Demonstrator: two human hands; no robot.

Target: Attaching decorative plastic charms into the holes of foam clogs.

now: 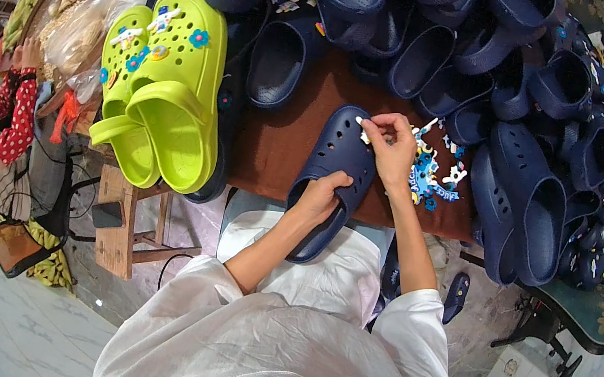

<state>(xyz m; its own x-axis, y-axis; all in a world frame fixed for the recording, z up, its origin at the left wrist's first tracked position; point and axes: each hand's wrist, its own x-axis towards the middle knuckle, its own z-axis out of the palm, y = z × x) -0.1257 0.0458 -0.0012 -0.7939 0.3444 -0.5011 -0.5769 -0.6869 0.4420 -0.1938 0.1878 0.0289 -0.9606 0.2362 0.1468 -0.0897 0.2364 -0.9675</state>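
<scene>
A navy clog [323, 156] with round holes over its toe lies at the table's front edge, its heel toward me. My left hand [323, 194] grips it at the opening, thumb on top and fingers inside. At the toe, my right hand [392, 149] pinches a small white charm [365, 131] against the holes; whether it is seated in one I cannot tell. Just right of that hand lies a pile of white, blue and yellow shoe charms [432, 174]. To the left stands a pair of lime-green clogs [185, 49] decorated with flower and character charms.
Navy clogs [423, 61] are heaped along the back and right of the brown tabletop [269, 147]. A wooden stool [116, 225] stands below left, a green padded chair [589, 312] at right. Another person's dotted sleeve [20, 117] shows at far left, near plastic bags [77, 31].
</scene>
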